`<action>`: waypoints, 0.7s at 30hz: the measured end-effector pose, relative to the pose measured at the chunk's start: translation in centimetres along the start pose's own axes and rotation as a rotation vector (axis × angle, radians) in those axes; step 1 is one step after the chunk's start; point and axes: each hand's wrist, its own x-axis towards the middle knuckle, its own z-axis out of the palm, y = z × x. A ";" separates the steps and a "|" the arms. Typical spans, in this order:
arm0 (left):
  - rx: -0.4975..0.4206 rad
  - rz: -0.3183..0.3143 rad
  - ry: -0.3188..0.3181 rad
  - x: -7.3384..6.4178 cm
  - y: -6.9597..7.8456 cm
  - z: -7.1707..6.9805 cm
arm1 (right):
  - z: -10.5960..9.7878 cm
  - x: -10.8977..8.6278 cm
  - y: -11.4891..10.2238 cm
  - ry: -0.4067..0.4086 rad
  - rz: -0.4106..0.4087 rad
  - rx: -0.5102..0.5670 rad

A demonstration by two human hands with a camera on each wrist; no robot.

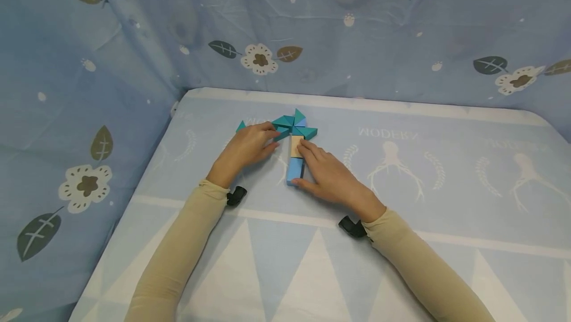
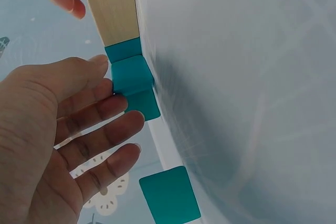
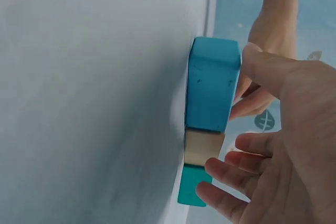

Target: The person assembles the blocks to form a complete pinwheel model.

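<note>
Teal triangular blocks [image 1: 284, 122] lie in a pinwheel with a light blue piece [image 1: 302, 123] among them. Below it runs a stem: a plain wooden block [image 1: 296, 146], then a blue block [image 1: 294, 170]. My left hand [image 1: 251, 146] is at the pinwheel's left side, thumb and index fingertips right at a teal block [image 2: 131, 74], fingers loosely extended. My right hand [image 1: 330, 173] lies along the stem's right side, thumb by the blue block's near end and fingertips by the wooden block. A separate teal triangular block [image 1: 241, 126] shows beyond the left hand.
The blocks lie on a table covered with a pale blue and white patterned cloth [image 1: 401, 178]. A blue floral curtain [image 1: 379, 39] hangs behind the table and along its left side. Black wrist devices [image 1: 353, 227] sit under both sleeves.
</note>
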 end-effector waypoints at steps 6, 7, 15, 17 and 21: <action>0.013 0.009 -0.003 0.1 0.1 0.0 | -0.4 0.0 0.6 0.004 0.024 0.009; 0.014 0.010 -0.003 0.1 0.1 0.0 | -0.4 0.0 0.7 0.006 0.027 0.008; 0.014 0.007 -0.011 0.0 0.1 -0.1 | -0.8 0.0 0.9 0.023 0.021 -0.002; 0.018 0.005 -0.012 0.0 0.2 -0.1 | -0.7 0.0 0.9 0.027 0.011 -0.005; 0.017 0.003 -0.013 0.0 0.2 -0.2 | -0.6 0.1 1.0 0.034 -0.010 -0.022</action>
